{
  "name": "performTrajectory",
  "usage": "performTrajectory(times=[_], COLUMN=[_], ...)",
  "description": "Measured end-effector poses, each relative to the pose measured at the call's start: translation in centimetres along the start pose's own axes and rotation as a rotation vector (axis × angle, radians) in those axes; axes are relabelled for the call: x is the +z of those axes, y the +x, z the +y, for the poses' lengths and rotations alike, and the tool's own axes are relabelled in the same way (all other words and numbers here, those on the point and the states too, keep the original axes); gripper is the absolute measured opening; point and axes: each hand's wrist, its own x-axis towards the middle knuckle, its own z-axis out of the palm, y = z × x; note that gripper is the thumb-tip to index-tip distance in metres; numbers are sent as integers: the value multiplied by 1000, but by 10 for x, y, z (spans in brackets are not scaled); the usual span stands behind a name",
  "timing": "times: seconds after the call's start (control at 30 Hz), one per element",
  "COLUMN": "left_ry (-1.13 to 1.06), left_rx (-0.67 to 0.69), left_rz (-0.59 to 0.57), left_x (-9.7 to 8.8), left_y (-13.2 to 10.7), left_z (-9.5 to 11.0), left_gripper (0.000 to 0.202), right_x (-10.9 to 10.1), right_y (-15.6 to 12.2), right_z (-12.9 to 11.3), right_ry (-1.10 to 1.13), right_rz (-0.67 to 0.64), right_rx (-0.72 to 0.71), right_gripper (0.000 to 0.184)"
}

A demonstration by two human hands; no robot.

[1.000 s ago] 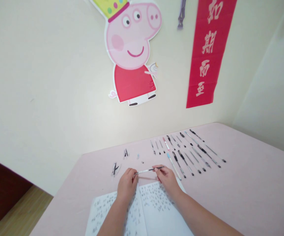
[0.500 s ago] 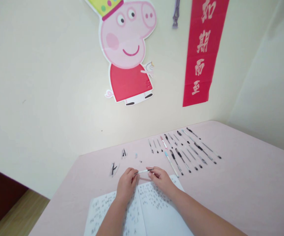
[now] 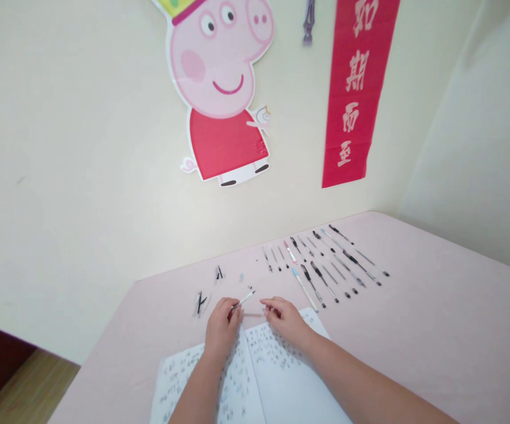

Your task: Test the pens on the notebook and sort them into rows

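White notebook (image 3: 297,388) lies open beneath the forearms (image 3: 352,371), pens (image 3: 317,270) rowed beyond.

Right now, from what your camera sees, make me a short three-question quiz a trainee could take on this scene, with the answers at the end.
1. Which hand holds the slim white pen? A. the right hand; B. the left hand; C. neither hand.
2. True or false: the notebook is closed.
3. Fill in the blank: seen in the picture, the red banner hangs to the ____ of the pig cutout on the wall.

Key: 1. B. 2. False; the notebook lies open, with writing on both pages. 3. right.
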Motion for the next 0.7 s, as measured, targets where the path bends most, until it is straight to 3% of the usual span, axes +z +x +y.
performTrajectory(times=[0.1, 0.23, 0.37, 0.53, 0.7], left_ry=[0, -7, -10, 1, 18], left_rx=[-30, -48, -52, -59, -60], left_rz=[5, 23, 54, 83, 90], left_x=[0, 0, 0, -1, 0], left_y=[0, 0, 0, 1, 3], left_z=[-2, -2, -1, -1, -4], left_gripper=[18, 19, 18, 18, 19], right_x=[4, 11, 16, 21, 26], right_y=[4, 21, 46, 60, 56], right_z=[6, 11, 4, -5, -4], right_ry=[82, 114, -227, -655, -858], right_rz=[50, -10, 3, -163, -225], right_rx=[123, 287, 92, -221, -330], right_gripper=[23, 23, 26, 30, 27])
